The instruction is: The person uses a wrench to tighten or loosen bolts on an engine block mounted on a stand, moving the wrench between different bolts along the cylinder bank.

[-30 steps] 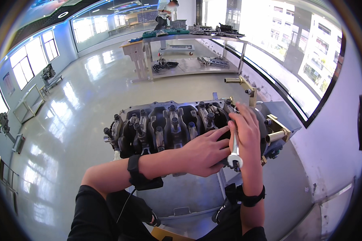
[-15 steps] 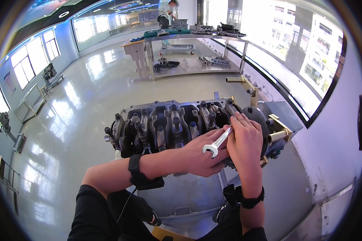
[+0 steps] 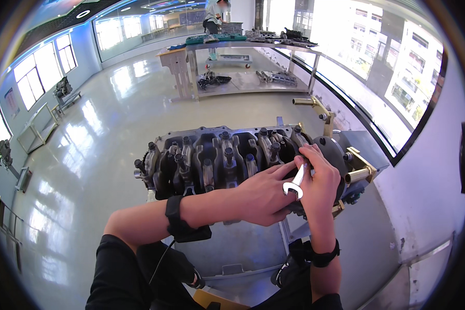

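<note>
An engine block (image 3: pixel 216 131) lies before me with its crankshaft side up, several bearing caps and dark bolts in a row along it. At its right end my right hand (image 3: pixel 323 181) is closed on a silver wrench (image 3: pixel 297 179). The wrench's open jaw points down toward me, and its far end is hidden in the fingers. My left hand (image 3: pixel 261 194) reaches across the block from the left, right against the right hand. Its fingers stretch apart toward the wrench, with some tips hidden behind the right hand.
A round dark plate and brass-coloured stand arms (image 3: pixel 357 176) flank the block's right end. Beneath is a grey tray (image 3: pixel 227 258). Farther off, a metal workbench (image 3: pixel 248 96) bears engine parts, with a person standing behind it. A windowed wall runs along the right.
The wrench has swung so that its open jaw moved right and now points more straight toward me. My right-hand fingers have curled more around it. The left hand has barely shifted.
</note>
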Demonstrator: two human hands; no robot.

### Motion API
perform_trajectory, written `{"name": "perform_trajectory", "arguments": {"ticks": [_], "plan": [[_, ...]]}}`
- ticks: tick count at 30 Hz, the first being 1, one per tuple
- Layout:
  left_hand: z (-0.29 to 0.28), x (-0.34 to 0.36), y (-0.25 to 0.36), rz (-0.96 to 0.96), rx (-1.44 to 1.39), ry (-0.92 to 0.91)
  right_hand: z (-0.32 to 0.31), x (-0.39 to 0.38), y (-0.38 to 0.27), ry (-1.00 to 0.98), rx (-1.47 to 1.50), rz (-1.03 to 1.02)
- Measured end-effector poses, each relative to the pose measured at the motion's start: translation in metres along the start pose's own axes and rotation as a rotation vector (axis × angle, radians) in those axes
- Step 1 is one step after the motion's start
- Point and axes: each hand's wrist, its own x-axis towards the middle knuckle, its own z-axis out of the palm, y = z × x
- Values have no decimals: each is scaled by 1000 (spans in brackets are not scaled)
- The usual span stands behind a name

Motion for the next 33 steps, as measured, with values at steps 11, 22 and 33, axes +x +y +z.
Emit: {"name": "perform_trajectory", "arguments": {"ticks": [11,22,33], "plan": [[-3,0,1,-14,49,-41,18,-17,16,209,538,127],[-3,0,1,-9,44,-31,19,-15,20,292,776,317],[-2,1,2,-22,42,-31,16,-7,32,205,870,512]]}}
